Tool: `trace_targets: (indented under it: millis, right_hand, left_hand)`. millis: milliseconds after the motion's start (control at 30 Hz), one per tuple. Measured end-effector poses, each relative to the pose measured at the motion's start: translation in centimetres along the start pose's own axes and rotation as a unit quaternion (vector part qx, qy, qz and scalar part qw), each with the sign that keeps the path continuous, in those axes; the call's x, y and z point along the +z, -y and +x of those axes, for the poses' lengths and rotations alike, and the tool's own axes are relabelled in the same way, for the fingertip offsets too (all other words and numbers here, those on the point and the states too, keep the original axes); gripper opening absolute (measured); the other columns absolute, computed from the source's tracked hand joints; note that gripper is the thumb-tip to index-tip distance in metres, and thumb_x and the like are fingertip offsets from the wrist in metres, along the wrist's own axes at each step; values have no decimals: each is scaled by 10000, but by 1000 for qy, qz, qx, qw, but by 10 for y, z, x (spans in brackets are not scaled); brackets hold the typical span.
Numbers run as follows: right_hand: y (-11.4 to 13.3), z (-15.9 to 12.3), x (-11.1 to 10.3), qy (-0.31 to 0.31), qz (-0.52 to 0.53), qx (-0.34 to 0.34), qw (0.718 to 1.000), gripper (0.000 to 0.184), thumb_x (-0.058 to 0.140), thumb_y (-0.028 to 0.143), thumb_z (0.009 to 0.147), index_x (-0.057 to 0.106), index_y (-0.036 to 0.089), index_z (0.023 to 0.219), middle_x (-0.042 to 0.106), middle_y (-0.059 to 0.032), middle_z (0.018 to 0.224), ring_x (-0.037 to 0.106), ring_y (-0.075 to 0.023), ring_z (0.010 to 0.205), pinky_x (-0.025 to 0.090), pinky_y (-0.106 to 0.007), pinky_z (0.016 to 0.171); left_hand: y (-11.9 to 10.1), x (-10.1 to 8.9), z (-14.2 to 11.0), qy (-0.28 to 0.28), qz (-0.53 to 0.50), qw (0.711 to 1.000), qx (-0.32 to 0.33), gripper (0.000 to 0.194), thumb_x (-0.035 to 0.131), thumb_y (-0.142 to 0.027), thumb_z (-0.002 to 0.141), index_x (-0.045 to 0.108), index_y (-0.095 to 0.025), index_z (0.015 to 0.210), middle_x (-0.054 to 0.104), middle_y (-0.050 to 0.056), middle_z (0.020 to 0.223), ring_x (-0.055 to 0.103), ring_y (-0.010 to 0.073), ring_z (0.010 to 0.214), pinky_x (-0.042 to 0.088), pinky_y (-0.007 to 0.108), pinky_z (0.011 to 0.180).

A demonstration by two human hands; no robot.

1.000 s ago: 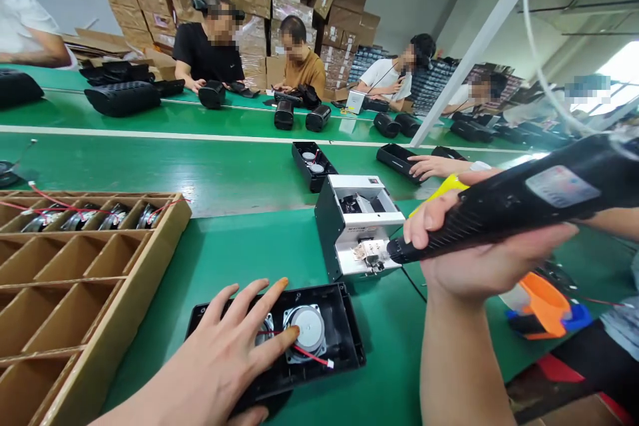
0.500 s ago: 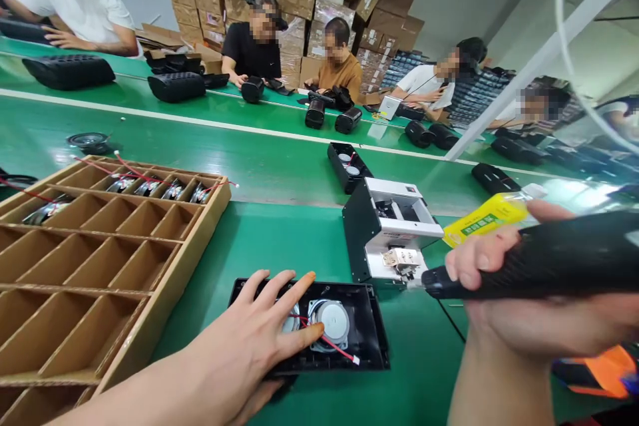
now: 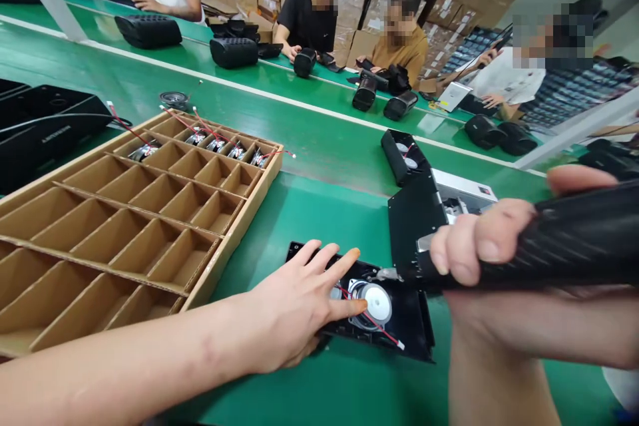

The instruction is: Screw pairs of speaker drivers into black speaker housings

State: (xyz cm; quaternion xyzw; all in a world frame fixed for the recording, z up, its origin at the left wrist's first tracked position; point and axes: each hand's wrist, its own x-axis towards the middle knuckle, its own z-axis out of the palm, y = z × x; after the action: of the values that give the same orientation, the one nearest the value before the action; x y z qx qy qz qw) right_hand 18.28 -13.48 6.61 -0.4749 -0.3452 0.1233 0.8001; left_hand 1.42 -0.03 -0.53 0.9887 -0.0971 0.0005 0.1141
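Observation:
My left hand [image 3: 294,306] lies flat with fingers spread on a black speaker housing [image 3: 409,333] on the green bench, its fingertips touching the round silver speaker driver [image 3: 377,303] with red wires. My right hand [image 3: 479,249] is wrapped round a black electric screwdriver [image 3: 559,239], held level, its tip just above the housing's far right corner. Right behind the tip stands a black and white screw feeder box [image 3: 424,213].
A cardboard divider tray [image 3: 150,206] with several speaker drivers in its far cells sits at the left. Another open housing [image 3: 404,156] lies on the green conveyor belt [image 3: 309,133]. Black speaker shells and several seated workers line the far side, with stacked cartons behind.
The view has swung left and down. My right hand has brought the screwdriver from the feeder box's front down toward the housing. My left hand stays on the driver.

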Motion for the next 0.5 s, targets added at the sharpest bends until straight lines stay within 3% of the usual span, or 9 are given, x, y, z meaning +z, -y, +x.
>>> trace_targets:
  millis: [133, 300, 500]
  right_hand:
    - [-26, -2, 11, 87, 34, -14, 996, 540, 638, 757, 876, 752, 300, 1140, 609, 21, 625, 469, -149, 396, 395, -298, 376]
    - [-45, -3, 6, 79, 46, 15, 996, 602, 579, 791, 887, 726, 262, 1136, 611, 21, 638, 486, -142, 400, 408, -275, 384]
    - [-47, -2, 4, 79, 32, 22, 996, 633, 549, 816, 885, 730, 265, 1140, 606, 17, 635, 490, -137, 405, 414, -265, 388]
  left_hand:
    - [2, -1, 0, 7, -6, 1000, 4, 801, 831, -387, 812, 529, -333, 1552, 304, 219, 1703, 415, 506, 1451, 325, 672, 1161]
    - [2, -4, 2, 13, 4, 1000, 5, 834, 841, -398, 803, 514, -334, 1568, 309, 218, 1700, 406, 502, 1441, 336, 644, 1144]
    - [0, -4, 2, 5, 11, 1000, 9, 827, 844, -402, 796, 528, -326, 1556, 326, 223, 1685, 426, 492, 1411, 336, 630, 1127]
